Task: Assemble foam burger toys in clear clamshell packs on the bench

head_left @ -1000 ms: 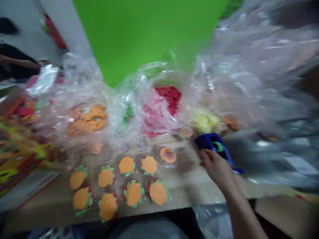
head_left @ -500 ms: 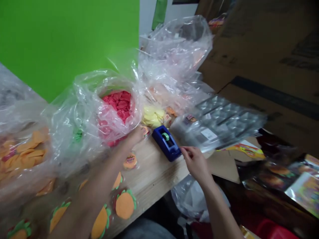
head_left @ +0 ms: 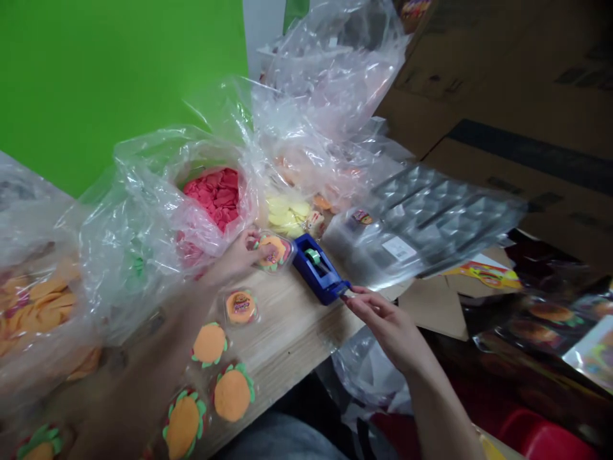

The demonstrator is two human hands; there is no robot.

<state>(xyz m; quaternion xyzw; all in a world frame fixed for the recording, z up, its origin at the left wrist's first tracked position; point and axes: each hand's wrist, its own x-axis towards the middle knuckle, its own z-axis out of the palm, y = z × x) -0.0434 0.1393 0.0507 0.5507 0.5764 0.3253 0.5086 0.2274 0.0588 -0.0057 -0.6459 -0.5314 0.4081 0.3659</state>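
Foam burger cutout in a clear plastic cover sits just beside the blue tape dispenser, held at its near edge by the curled fingers of the left hand. It looks light and bendable, its cover slick, so a firm pinch at the rim suits it best. The right hand is nearly closed, its fingertips at the dispenser's end; whether they grip tape cannot be told. Further out, more burger cutouts lie on the wooden tabletop, and red foam pieces fill a clear plastic bag.
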